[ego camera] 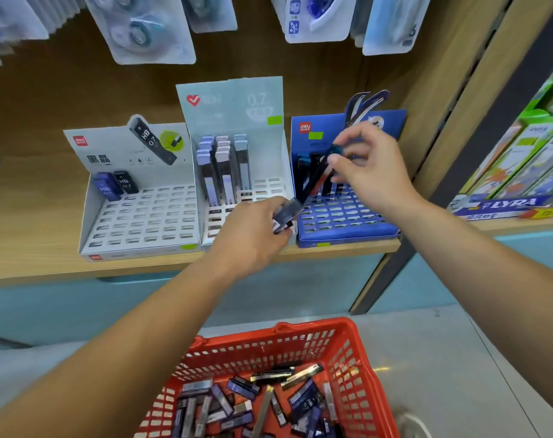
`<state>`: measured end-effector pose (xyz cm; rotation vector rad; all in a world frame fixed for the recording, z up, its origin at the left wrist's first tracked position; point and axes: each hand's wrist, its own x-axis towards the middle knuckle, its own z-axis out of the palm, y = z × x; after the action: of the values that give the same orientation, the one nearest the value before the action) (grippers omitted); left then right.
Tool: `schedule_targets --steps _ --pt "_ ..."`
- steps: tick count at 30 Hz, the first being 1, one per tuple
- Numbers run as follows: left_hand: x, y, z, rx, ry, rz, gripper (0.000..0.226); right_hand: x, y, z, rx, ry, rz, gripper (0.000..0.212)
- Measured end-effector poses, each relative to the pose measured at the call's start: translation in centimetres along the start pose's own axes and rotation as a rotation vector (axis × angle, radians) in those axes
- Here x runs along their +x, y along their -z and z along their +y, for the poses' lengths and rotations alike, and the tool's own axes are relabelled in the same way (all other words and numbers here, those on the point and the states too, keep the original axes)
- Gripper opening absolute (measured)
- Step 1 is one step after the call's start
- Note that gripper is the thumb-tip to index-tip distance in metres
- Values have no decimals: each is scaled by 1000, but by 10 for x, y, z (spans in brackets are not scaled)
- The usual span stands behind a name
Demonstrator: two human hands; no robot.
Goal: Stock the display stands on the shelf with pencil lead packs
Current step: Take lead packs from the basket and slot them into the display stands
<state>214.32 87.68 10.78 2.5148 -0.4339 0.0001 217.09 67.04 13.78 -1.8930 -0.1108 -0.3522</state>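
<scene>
Three slotted display stands sit on the wooden shelf: a white stand at left with two dark packs, a pale stand in the middle holding several grey-blue packs, and a blue stand at right with a few dark packs at its back. My left hand grips a bundle of lead packs in front of the middle stand. My right hand pinches the teal-capped top of a dark slim pack over the blue stand; its lower end touches the bundle.
A red plastic basket with several loose lead packs stands on the floor below me. Blister cards hang above the stands. Green and blue boxes fill the shelf to the right. The wooden shelf edge runs in front.
</scene>
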Motion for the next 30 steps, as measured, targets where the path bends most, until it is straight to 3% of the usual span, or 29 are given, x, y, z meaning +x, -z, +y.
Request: schedule_targets --steps 6,17,22,30 --pt "-6 -3 -7 -226 111 -28 20 -4 1 7 -44 48 -36 30" --pt "6 3 -8 -233 154 -119 14 -2 3 4 -199 100 -101 31" --pt "10 5 -8 -261 163 -146 13 3 -6 3 -284 153 -79 13" --pt "11 6 -7 -275 168 -166 10 3 -12 10 -488 287 -91 11"
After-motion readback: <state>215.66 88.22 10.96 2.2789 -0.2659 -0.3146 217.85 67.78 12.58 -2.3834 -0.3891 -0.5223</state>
